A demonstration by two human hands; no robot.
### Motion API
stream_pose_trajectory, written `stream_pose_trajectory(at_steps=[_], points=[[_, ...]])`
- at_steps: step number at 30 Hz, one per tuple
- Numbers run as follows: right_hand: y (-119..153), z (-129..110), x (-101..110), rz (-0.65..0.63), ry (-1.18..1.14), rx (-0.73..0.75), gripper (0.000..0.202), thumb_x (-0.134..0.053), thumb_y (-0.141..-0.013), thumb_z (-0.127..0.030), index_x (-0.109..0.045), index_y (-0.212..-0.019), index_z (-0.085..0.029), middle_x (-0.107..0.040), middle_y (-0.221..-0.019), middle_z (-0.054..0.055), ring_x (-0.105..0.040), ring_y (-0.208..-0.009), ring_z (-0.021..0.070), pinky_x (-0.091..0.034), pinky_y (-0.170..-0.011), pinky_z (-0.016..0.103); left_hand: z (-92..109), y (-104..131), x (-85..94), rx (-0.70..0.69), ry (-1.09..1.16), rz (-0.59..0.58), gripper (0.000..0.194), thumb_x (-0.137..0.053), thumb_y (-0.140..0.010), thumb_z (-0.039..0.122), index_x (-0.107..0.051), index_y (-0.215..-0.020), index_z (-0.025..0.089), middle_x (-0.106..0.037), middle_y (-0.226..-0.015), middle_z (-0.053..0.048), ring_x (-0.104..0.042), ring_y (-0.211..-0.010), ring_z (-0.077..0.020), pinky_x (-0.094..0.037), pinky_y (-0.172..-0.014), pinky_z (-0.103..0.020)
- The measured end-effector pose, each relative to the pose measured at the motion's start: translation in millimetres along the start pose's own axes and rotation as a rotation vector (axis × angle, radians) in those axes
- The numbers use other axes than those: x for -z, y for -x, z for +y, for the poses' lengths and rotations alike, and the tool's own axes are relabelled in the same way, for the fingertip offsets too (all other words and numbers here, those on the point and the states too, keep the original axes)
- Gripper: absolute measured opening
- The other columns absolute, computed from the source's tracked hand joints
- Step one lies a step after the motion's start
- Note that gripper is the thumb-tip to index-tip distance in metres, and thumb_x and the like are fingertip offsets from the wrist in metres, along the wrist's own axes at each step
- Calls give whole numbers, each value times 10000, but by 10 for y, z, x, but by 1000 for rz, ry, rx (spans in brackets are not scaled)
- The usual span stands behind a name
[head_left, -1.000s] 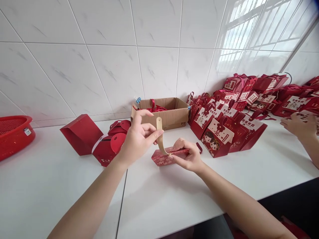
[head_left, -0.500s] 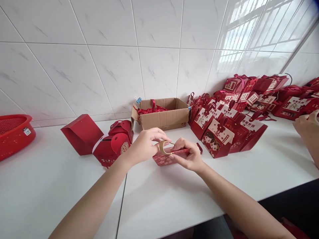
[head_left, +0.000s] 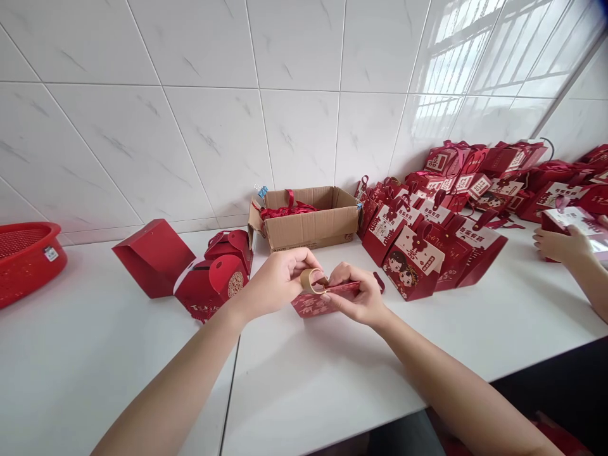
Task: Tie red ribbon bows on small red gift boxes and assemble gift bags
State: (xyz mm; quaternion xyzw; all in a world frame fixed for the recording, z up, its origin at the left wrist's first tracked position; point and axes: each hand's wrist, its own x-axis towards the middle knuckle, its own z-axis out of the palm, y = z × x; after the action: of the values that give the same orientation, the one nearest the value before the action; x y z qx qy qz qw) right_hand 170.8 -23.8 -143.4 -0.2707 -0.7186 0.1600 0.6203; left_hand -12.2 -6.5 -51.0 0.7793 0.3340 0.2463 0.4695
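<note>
On the white table in front of me stands a small red gift box [head_left: 311, 306] with a pale printed pattern. My right hand [head_left: 360, 296] is closed around its top edge, thumb on the near side. A curled tan strap [head_left: 306, 282] loops up at the box's left top, pinched by the fingers of my left hand [head_left: 280, 278]. Fingertips of both hands come close together over the box top, hiding where the strap enters. A dark red tab pokes out beyond my right hand.
A cardboard box [head_left: 311, 231] holding red ribbons stands against the tiled wall. Finished-looking red gift boxes [head_left: 413, 266] crowd the right; others [head_left: 154, 259] lie left, near a red plastic basket [head_left: 28, 278]. A co-worker's hand [head_left: 565, 244] holds a box at far right.
The strap loop has shifted slightly and curls a little differently between my fingers. At far right, the co-worker's hand has moved left and now holds a box.
</note>
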Motion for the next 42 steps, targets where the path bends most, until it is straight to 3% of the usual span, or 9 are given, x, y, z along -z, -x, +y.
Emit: stream_pose_trajectory(at_steps=[14, 31, 39, 42], points=[[2, 6, 1, 9, 35, -37, 146, -711, -748, -221, -568, -753, -196, -572, -664, 0, -554, -612, 134, -449, -586, 284, 41, 21, 15, -43, -171, 18, 170, -580, -850, 335, -621, -797, 180, -647, -784, -8, -602, -763, -148, -496, -680, -263], [18, 37, -17, 14, 42, -19, 160, -719, -743, -227, -562, -769, -207, -584, -680, 1, -559, -623, 138, -451, -590, 289, 53, 35, 15, -69, -208, 34, 124, -545, -817, 193, -666, -840, 209, -686, -837, 12, -605, -816, -148, -494, -707, -236], [9, 12, -16, 31, 43, -40, 140, -701, -753, -227, -563, -748, -204, -592, -671, -1, -571, -610, 133, -461, -575, 277, 8, 3, -3, -33, -152, -26, 99, -547, -821, 224, -638, -836, 189, -650, -803, -9, -597, -777, -154, -502, -665, -247], [1, -2, -16, 12, 49, -2, 151, -707, -753, -232, -604, -862, -215, -646, -725, 17, -610, -649, 150, -481, -596, 287, 18, 21, 36, -56, -170, -85, 111, -541, -829, 217, -642, -867, 192, -664, -855, -21, -615, -821, -166, -509, -691, -262]])
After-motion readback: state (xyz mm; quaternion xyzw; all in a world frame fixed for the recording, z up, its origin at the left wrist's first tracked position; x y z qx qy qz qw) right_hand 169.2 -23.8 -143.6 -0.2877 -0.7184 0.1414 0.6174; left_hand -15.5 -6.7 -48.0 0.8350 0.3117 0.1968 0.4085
